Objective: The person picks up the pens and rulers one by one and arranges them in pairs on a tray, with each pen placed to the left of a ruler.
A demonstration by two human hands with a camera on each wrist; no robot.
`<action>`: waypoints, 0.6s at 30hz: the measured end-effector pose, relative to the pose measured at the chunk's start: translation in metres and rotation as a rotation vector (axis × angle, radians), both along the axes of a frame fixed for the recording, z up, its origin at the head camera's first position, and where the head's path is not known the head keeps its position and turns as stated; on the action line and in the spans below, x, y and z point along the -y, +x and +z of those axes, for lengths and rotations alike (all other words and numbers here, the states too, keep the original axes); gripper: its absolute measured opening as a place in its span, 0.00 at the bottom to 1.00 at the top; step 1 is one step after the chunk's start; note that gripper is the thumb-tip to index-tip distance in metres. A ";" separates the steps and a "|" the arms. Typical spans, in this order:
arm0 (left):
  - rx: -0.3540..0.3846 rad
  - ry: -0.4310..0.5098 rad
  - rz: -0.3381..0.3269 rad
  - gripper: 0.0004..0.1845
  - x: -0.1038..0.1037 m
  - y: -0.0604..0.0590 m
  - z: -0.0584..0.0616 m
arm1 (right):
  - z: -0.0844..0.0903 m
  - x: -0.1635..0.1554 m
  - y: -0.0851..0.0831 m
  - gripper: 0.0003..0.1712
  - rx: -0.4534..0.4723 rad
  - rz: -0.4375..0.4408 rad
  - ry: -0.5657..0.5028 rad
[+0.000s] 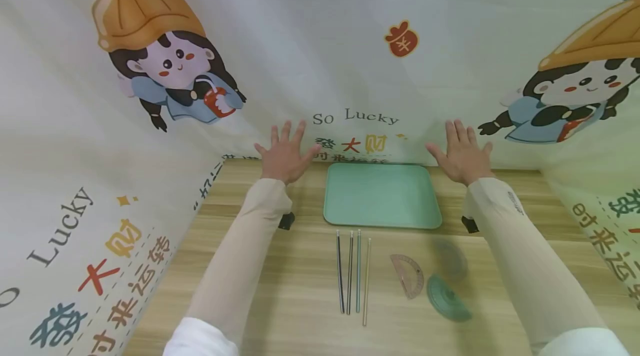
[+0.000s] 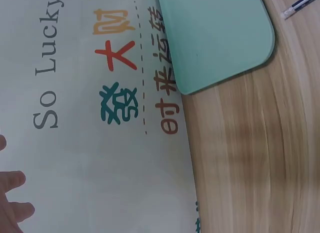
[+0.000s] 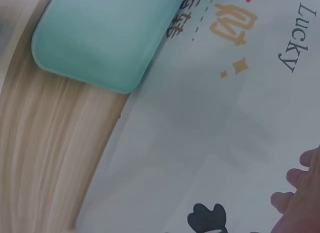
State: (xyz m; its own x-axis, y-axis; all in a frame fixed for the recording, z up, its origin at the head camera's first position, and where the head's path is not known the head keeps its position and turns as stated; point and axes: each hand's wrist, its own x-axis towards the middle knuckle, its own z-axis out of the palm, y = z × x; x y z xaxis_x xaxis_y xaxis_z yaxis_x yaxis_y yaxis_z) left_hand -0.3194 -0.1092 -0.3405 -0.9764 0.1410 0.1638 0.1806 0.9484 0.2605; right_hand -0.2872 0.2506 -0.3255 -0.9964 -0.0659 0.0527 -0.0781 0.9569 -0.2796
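My left hand (image 1: pixel 284 157) is raised with its fingers spread, near the far left corner of a mint-green tray (image 1: pixel 382 196). My right hand (image 1: pixel 465 157) mirrors it beyond the tray's right side, fingers straight and thumb out to the left. Both hold nothing. Fingertips of the left hand (image 2: pixel 11 193) show at the lower left of the left wrist view. In the right wrist view the right hand (image 3: pixel 300 193) enters at the lower right. Nothing lies in the tray.
Several slim pencils (image 1: pixel 358 272) lie side by side in front of the tray. To their right are a pink protractor (image 1: pixel 417 276), a green protractor (image 1: pixel 446 298) and a greyish-blue protractor (image 1: pixel 454 259). A printed white cloth (image 1: pixel 320 28) encloses the wooden table (image 1: pixel 295 289) at back and sides.
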 end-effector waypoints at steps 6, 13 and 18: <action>-0.072 0.090 -0.028 0.35 0.001 0.006 -0.014 | -0.017 0.008 0.011 0.46 0.008 0.005 -0.029; -0.048 0.179 -0.071 0.32 0.002 0.012 -0.041 | -0.043 0.028 0.035 0.41 -0.035 0.039 -0.135; 0.020 0.255 -0.066 0.29 0.000 0.018 -0.062 | -0.068 0.044 0.051 0.35 -0.107 0.050 -0.203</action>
